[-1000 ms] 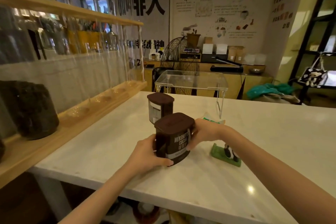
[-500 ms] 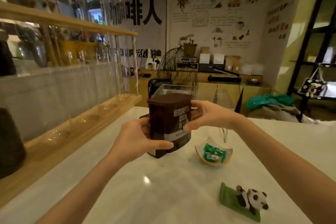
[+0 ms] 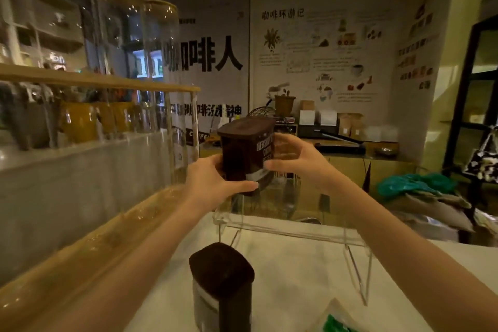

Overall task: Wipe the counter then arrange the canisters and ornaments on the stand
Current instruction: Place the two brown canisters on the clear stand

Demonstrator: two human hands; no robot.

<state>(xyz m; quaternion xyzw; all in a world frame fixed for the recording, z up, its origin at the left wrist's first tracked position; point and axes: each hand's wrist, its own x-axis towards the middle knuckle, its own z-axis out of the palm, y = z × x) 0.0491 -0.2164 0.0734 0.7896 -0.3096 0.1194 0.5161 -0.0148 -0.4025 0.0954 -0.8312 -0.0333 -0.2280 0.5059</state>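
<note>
Head view: both hands' grip around cocoa canister above clear stand left edge

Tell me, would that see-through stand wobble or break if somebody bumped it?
The clear stand might slide or wobble: its legs look thin and the white counter looks smooth. It looks like stiff clear plastic, so it may crack rather than bend. The cocoa canister being set on top by both hands could make it top-heavy.
</note>
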